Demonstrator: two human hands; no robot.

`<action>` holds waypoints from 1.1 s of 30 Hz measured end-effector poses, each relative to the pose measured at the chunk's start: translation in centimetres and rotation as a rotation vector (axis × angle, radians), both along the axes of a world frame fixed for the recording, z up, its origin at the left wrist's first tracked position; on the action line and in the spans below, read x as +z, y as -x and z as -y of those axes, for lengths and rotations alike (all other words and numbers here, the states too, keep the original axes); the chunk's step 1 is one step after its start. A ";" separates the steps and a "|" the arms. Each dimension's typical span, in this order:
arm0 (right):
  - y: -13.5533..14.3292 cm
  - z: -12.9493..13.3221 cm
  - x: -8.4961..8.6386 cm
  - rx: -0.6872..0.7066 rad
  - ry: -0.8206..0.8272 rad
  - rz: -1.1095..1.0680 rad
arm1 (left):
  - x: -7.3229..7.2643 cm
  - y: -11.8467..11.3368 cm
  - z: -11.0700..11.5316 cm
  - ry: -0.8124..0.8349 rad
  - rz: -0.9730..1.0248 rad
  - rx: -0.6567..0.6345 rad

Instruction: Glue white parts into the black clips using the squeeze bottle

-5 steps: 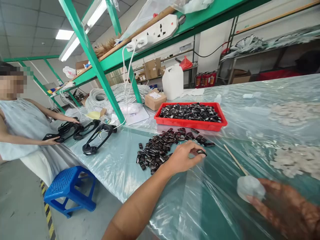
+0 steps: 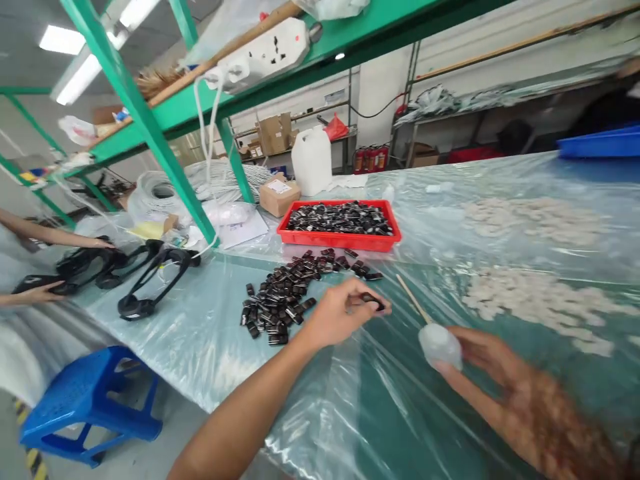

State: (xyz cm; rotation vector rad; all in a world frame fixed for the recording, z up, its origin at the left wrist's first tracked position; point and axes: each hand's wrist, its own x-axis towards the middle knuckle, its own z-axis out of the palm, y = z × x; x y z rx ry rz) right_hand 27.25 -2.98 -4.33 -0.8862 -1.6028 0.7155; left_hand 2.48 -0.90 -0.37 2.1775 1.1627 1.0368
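the right hand (image 2: 520, 393) has moved nearer the left hand (image 2: 340, 313) — it cups a white pot (image 2: 440, 343), four o'clock of the black piece (image 2: 370, 297) in the left's narrow pinch; black pile (image 2: 283, 293) at nine.

Small glossy black piece (image 2: 373, 301), pinched in the left hand (image 2: 345, 310).

I have the green shelf frame (image 2: 370, 25) standing over my plastic-covered table (image 2: 215, 347); beyond the frame are a pale wall (image 2: 381, 80), red fire extinguishers (image 2: 370, 160) and metal racks (image 2: 540, 100); left of it, lit lamps (image 2: 63, 41) hang at the grey ceiling; below it on that side, 1 blue stool (image 2: 75, 393) stands on grey floor (image 2: 175, 417), beside a yellow-and-black stripe (image 2: 36, 463).
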 end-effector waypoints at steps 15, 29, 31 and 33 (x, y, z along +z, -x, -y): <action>-0.1 0.7 2.9 -0.078 -0.266 0.384 | 0.8 0.4 0.3 -0.269 -0.104 -0.127; -0.6 1.3 3.7 -0.114 -0.536 0.357 | 1.5 -0.1 1.0 -0.317 -0.175 -0.131; -0.7 1.4 3.8 -0.111 -0.532 0.356 | 1.6 -0.2 1.1 -0.297 -0.182 -0.130; -0.7 1.4 3.9 -0.108 -0.526 0.362 | 1.7 -0.3 1.3 -0.273 -0.191 -0.123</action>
